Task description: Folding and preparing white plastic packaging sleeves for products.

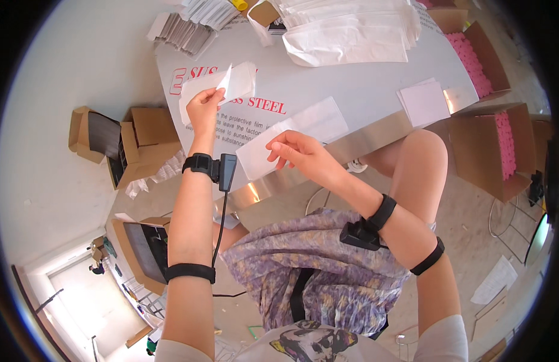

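Observation:
My left hand [204, 108] pinches a small white paper card [224, 79] above a flat white pouch [201, 90] that lies on the table. My right hand [296, 152] holds a long, flat translucent white bag [303, 130] by its near end, over the front edge of the steel table [352, 78]. Both wrists carry black bands with small black devices.
A pile of white bags [352, 30] and stacks of paper packets [189, 27] lie at the table's far side. A stack of white cards [423, 102] sits at the right edge. Cardboard boxes with pink foam [505, 142] stand to the right, and other boxes [122, 142] on the left floor.

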The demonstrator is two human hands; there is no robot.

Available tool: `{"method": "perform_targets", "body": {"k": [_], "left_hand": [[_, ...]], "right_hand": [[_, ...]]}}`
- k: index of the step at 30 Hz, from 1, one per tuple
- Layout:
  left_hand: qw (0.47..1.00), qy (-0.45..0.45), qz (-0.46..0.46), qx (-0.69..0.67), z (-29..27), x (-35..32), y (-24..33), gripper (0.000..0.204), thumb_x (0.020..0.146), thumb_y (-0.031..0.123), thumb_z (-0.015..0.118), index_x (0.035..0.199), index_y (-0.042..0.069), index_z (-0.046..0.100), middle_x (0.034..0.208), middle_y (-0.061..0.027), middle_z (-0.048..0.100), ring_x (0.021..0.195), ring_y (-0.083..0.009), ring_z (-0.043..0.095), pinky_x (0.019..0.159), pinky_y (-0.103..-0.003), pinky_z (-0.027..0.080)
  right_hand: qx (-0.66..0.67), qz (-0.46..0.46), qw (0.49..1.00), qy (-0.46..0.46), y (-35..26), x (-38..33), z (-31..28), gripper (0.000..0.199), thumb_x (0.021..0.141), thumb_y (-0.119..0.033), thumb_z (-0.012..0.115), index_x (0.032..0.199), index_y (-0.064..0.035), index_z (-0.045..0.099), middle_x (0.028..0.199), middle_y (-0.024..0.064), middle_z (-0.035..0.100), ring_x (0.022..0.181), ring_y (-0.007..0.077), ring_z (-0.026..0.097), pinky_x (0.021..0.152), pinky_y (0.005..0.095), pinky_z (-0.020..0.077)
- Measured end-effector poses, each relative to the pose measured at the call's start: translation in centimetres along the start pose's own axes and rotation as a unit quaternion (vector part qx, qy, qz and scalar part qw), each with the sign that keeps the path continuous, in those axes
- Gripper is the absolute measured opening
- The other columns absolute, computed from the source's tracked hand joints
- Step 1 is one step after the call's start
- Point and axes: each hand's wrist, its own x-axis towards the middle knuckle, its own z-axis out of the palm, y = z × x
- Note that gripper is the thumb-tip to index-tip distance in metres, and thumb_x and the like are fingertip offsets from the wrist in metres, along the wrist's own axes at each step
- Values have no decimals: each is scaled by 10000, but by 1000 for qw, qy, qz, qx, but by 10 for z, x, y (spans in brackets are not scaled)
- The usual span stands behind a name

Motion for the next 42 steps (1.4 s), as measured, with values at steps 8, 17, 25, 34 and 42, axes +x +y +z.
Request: {"method": "perform_targets", "body": {"k": [8,17,25,34,42], "left_hand": [[988,94,99,-73,-92,-134,62,196,894,83,717,1037,-39,660,879,-58,694,788,-92,645,659,-227,499],[956,6,-27,-292,-138,-316,92,301,827,-94,699,1100,-26,594,989,-132,694,795,-144,696,658,-236,564],[904,2,-83,-419,-132,-342,69,336,865,-115,642,1173,-36,531,1035,-156,681,917,-191,705,706,-277,606],[940,38,-23,-337,-130,-348,58,374,850,-123,649,1188,-15,529,976,-146,693,877,-198,718,708,-260,591],[950,37,-24,-309,-124,-346,55,422,823,-100,686,1202,4,533,921,-100,694,831,-156,700,668,-238,565]], "right_hand": [[-237,-238,938,84,-34,-46,46,202,911,-60,651,1110,-26,644,1020,85,677,880,171,627,799,303,486],[-311,-370,872,73,-49,-114,170,344,756,80,725,1086,9,659,1111,148,666,978,298,644,818,368,517],[-383,-314,858,134,-25,-140,185,303,783,47,720,1066,-51,678,1004,103,699,908,286,657,752,354,500],[-268,-181,934,150,-13,-149,197,299,821,36,704,1114,-7,670,994,121,693,924,214,677,834,333,528],[-361,-197,898,154,-13,-148,195,259,837,30,694,1093,-6,681,977,103,707,914,190,687,786,307,534]]}}
